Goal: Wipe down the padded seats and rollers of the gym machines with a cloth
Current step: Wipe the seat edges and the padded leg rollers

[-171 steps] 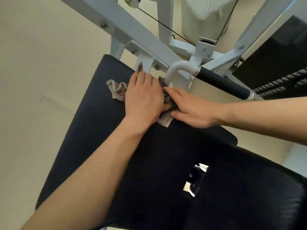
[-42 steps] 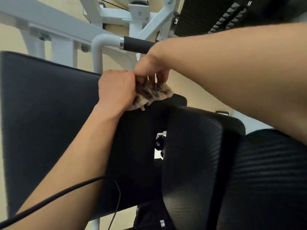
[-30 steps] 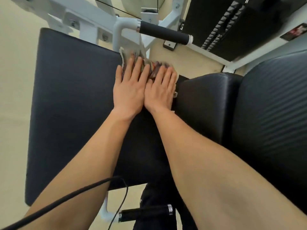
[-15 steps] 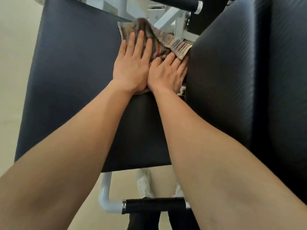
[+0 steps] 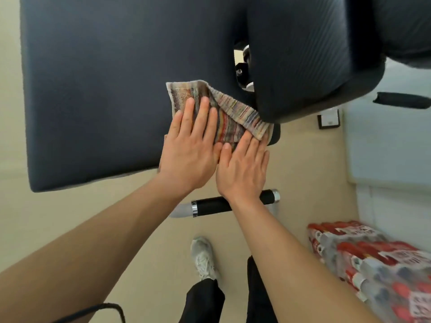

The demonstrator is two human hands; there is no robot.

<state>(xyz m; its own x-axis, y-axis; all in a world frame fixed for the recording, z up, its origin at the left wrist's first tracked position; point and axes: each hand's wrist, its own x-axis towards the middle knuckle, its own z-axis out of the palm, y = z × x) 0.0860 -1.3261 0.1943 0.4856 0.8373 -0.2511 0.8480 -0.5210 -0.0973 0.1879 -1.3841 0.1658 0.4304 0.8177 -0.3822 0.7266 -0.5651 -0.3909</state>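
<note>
A striped, multicoloured cloth (image 5: 233,113) lies on the near right corner of the big black padded seat (image 5: 105,78). My left hand (image 5: 191,145) presses flat on the cloth with its fingers stretched out. Beside it, touching, my right hand (image 5: 242,169) also lies flat, fingertips on the cloth's right edge and palm past the seat's near edge. The cloth's far right edge tucks under a second black pad (image 5: 298,54) that overhangs the seat on the right.
A black-gripped handle (image 5: 217,203) on a white tube sits below the seat's near edge, partly behind my right wrist. A shrink-wrapped pack of bottles (image 5: 373,264) stands on the beige floor at the right. My shoe (image 5: 203,257) and dark trouser legs are underneath.
Both hands have dragged the cloth from the seat's far edge by the white frame to its near right corner. The view has tilted down, showing floor and feet.
</note>
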